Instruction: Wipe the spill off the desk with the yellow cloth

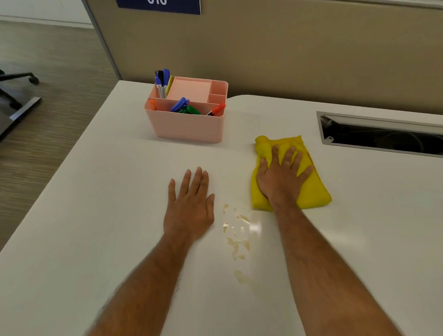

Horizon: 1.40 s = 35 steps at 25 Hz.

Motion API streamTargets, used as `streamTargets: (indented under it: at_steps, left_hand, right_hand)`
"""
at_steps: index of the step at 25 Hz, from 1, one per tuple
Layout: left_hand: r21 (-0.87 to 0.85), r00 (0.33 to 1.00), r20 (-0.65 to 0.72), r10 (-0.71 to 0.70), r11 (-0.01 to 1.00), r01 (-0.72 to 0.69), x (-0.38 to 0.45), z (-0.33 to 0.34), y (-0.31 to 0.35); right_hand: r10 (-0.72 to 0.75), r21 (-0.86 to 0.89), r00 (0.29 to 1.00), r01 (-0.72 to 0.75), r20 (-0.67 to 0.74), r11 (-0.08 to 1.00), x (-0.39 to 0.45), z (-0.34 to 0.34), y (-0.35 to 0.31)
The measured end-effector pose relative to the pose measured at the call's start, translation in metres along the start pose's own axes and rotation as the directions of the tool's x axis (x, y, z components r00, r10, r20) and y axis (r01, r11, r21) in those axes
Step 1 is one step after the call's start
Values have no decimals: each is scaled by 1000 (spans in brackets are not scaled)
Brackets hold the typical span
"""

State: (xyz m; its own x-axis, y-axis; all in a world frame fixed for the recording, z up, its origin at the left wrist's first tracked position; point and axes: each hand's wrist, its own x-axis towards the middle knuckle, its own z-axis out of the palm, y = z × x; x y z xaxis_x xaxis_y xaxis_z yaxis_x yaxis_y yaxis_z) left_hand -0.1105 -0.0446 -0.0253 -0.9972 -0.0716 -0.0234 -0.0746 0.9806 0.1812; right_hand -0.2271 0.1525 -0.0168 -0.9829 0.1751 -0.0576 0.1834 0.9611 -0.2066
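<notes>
Flat and spread, our right hand [281, 176] presses palm-down on the yellow cloth [312, 188]; the fingers lie fanned across the top of it and are not curled around any fold, so this is a press, not a clutch. Our left hand [189, 207] is likewise released, palm-down on the bare desk [100, 214] with the fingers straight and close together, holding nothing. Both forearms reach in from the near edge, bare, the right one angled slightly inward toward the cloth.

We count one cloth, folded into a rough rectangle with a bunched lump at its far left corner. It sits toward the far side of the desk, just in front of the left end of the cable slot [387, 136] in the desk's far right part.

We count one spill [236, 243], a scatter of pale tan blotches and droplets running from just beside our left hand's thumb side toward the near edge. It lies between our two arms, close to the cloth's near left corner but apart from it.

One pink organizer [189, 126] stands near the far edge, left of the cloth, with several markers in blue, green, orange and red in its compartments.
</notes>
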Motion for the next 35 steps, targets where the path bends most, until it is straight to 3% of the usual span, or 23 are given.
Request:
streamTargets:
  at_steps: [6, 11, 15, 19, 22, 26, 31, 35]
  left_hand:
    - [5, 1000, -2, -7, 1000, 7, 2, 0, 1]
    - [6, 1000, 1, -8, 1000, 8, 2, -1, 0]
    - [3, 1000, 3, -10, 1000, 10, 1, -3, 0]
    - [-1, 1000, 6, -6, 1000, 6, 0, -5, 1]
    - [-9, 1000, 22, -7, 1000, 7, -1, -6, 1]
    - [-21, 1000, 23, -6, 1000, 6, -1, -6, 1]
    - [-28, 999, 40, 0, 1000, 1, -1, -8, 1]
    - [-57, 1000, 3, 15, 998, -15, 6, -12, -5]
  right_hand:
    - [-318, -103, 945, 324, 72, 941, 19, 0, 1]
    - [-652, -123, 740, 671, 164, 731, -2, -5, 12]
    - [-761, -131, 632, 775, 151, 618, -35, -2, 31]
    - [-785, -152, 605, 795, 131, 587, -68, 3, 53]
    - [-757, -147, 643, 765, 113, 628, -96, 0, 65]
    - [-634, -119, 770, 638, 79, 761, -144, -3, 76]
    - [-246, -84, 967, 240, -61, 967, -217, 8, 65]
    - [-56, -21, 995, 54, -81, 998, -233, 16, 33]
